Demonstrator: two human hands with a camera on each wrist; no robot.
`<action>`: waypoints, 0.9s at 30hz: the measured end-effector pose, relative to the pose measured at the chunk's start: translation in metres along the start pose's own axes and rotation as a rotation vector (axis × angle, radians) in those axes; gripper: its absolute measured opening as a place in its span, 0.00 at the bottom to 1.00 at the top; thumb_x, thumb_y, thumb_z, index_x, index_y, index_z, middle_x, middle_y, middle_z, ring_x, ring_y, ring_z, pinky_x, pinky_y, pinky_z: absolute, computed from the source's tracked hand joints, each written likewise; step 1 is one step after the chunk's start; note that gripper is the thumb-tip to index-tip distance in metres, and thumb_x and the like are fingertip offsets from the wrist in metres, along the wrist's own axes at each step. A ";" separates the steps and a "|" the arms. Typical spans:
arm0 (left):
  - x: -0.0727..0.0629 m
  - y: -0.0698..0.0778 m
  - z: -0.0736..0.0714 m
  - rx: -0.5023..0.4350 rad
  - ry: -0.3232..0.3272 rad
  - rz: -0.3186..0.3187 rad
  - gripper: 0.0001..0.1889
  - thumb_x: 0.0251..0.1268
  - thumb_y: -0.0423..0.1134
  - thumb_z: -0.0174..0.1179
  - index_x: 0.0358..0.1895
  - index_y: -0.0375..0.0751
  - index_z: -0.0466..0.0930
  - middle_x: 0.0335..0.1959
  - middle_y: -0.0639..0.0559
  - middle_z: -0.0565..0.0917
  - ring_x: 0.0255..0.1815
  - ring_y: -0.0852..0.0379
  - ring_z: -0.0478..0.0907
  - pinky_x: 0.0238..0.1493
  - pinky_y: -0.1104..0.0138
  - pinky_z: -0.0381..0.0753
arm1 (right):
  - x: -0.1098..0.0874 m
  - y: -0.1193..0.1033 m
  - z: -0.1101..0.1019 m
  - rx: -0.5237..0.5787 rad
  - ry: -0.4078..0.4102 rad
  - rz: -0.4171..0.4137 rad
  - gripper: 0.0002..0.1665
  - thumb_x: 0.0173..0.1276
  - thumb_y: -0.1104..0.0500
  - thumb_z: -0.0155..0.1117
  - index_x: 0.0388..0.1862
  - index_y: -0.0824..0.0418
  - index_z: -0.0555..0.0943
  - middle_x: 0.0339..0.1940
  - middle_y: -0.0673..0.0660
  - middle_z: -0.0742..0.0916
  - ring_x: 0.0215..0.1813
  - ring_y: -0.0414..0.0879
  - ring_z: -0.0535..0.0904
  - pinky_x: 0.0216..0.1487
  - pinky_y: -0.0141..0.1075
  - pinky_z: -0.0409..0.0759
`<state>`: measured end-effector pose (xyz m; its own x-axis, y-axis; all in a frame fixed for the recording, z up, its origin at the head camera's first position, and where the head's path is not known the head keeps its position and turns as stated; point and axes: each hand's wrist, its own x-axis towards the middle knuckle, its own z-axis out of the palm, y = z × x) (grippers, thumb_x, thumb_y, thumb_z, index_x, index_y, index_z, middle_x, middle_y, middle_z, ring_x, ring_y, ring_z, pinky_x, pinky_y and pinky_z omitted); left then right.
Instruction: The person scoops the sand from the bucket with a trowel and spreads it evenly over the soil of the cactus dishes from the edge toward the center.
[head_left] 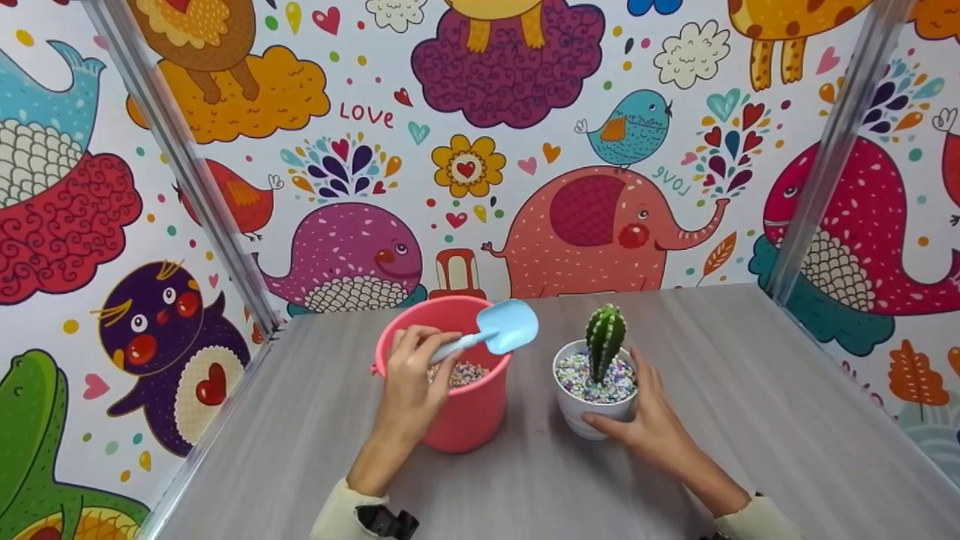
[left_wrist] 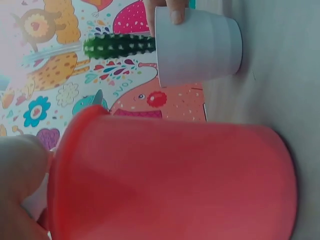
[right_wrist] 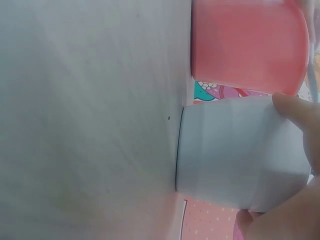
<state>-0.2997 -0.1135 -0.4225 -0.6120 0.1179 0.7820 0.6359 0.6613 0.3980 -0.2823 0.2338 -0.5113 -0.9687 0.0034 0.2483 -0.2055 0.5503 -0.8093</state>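
Observation:
In the head view my left hand (head_left: 409, 386) pinches the handle of a light blue toy shovel (head_left: 511, 327) above a pink bucket (head_left: 469, 420). The shovel's blade points right, out past the bucket's rim, and no pebbles show on it. Small multicoloured pebbles (head_left: 466, 374) lie inside the bucket. To the right, a white flowerpot (head_left: 589, 417) stands on the table with a green cactus (head_left: 604, 337) upright among pebbles. My right hand (head_left: 660, 431) grips the pot's right side, thumb across its front. The right wrist view shows the pot's base (right_wrist: 187, 150) against the tabletop.
The grey wood-grain table (head_left: 555, 487) is bounded by walls printed with cartoon animals. Metal posts (head_left: 217, 202) stand at the back corners. Bucket and pot stand side by side with a narrow strip of table between them.

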 end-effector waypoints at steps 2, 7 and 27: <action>-0.002 -0.005 -0.005 0.000 0.000 -0.033 0.12 0.67 0.35 0.76 0.52 0.41 0.92 0.45 0.50 0.85 0.53 0.55 0.77 0.56 0.57 0.83 | 0.000 0.000 -0.001 -0.004 -0.002 0.000 0.81 0.55 0.39 0.89 0.90 0.62 0.44 0.86 0.70 0.59 0.87 0.68 0.56 0.84 0.71 0.55; -0.003 -0.015 -0.015 -0.015 -0.009 -0.124 0.13 0.66 0.32 0.77 0.52 0.41 0.92 0.47 0.49 0.85 0.55 0.53 0.77 0.60 0.51 0.84 | -0.001 0.002 -0.003 -0.013 -0.001 0.007 0.81 0.55 0.39 0.89 0.90 0.61 0.44 0.86 0.70 0.60 0.87 0.68 0.57 0.83 0.71 0.55; 0.023 -0.040 -0.020 0.050 -0.229 -0.244 0.08 0.65 0.30 0.76 0.45 0.37 0.94 0.44 0.44 0.90 0.51 0.45 0.80 0.58 0.49 0.76 | 0.000 0.006 -0.006 -0.019 0.005 0.023 0.81 0.56 0.39 0.88 0.91 0.61 0.44 0.85 0.70 0.60 0.87 0.69 0.56 0.83 0.72 0.55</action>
<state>-0.3296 -0.1523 -0.4111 -0.8366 0.1111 0.5365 0.4373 0.7253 0.5317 -0.2827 0.2418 -0.5130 -0.9723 0.0206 0.2328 -0.1807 0.5659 -0.8045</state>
